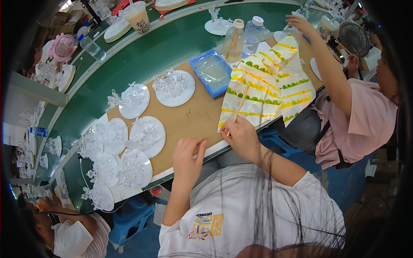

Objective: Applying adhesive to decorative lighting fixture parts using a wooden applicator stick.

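Note:
My right hand (241,138) is closed around a thin wooden stick (241,102); I cannot make out whether its far end carries a brush tip. The stick slants up over a patterned cloth or paper sheet (258,88), white with yellow and green bands. At the near edge of the brown board, my left hand (187,158) has its fingers bent and its thumb apart, with nothing seen in it. Between the hands and the bottles lies a blue-rimmed tray (211,72) with a clear, shiny surface. Clear plastic pieces (172,82) sit on round white discs (186,95) to the left.
Two clear bottles (232,45) stand behind the patterned sheet. A co-worker in pink (357,112) reaches over the table at right. Another person (77,232) sits at lower left near a blue stool (131,221). A drink cup (137,18) and a water bottle (92,48) are at far left.

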Motion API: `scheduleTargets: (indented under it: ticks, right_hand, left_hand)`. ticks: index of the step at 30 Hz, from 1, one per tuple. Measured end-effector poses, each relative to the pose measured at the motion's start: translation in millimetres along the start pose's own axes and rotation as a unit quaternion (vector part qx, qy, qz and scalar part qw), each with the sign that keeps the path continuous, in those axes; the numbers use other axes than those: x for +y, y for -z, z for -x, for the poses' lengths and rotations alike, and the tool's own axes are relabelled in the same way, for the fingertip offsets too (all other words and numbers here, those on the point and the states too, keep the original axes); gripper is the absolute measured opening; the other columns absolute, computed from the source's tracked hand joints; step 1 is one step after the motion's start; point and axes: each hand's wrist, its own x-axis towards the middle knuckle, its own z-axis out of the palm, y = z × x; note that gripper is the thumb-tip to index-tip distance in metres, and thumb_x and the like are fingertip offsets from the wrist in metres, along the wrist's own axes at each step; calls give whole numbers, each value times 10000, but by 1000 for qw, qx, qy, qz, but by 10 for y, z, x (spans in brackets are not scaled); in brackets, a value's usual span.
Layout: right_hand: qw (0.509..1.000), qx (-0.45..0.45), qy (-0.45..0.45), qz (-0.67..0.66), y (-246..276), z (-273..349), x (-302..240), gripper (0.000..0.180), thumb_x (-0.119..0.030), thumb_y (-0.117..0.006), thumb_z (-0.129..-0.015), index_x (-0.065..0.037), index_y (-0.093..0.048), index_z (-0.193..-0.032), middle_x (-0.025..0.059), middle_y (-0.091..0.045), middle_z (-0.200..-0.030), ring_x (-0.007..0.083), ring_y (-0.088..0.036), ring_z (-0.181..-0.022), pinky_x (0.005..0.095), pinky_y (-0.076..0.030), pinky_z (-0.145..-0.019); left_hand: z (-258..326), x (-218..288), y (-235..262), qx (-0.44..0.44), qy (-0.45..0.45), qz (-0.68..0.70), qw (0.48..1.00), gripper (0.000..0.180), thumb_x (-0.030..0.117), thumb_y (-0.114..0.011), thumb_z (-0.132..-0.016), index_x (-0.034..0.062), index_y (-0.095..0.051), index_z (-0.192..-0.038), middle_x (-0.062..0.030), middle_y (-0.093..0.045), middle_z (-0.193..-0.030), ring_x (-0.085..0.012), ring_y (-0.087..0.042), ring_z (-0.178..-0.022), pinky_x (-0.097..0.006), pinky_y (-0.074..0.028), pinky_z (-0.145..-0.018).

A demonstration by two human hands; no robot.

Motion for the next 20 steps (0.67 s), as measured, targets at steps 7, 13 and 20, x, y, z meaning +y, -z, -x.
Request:
scheduleTargets:
  ticks: [7, 13, 20]
  right_hand:
    - [999, 1, 15, 44, -1, 16, 90, 210, -54, -714, -710, -53, -511, -764, 83, -578, -725, 264, -571, -723, 365, -482, -618]
    - [994, 14, 29, 102, 194, -1, 334, 205, -61, -713, -708, -60, -517, -769, 90, -574, -712, 277, -570, -728, 372, -485, -623]
    - [990, 33, -62, 118, 723, 266, 624, 150, -53, -699, -751, -89, -603, -860, 119, -594, -751, 275, -605, -769, 386, -507, -658]
  left_hand:
    - [8, 49, 75, -19, 35, -12, 999, 95, 93, -641, -849, 37, -658, -924, -107, -597, -780, -263, -548, -749, -357, -429, -662]
    - [-2, 21, 19, 1, 9, -12, 1000, 99, 94, -639, -851, 40, -668, -929, -102, -605, -786, -253, -546, -744, -338, -429, -652]
    - [-120, 120, 103, -70, 95, -20, 993, 163, 134, -650, -854, 48, -686, -988, -152, -660, -961, -279, -601, -893, -355, -459, -780]
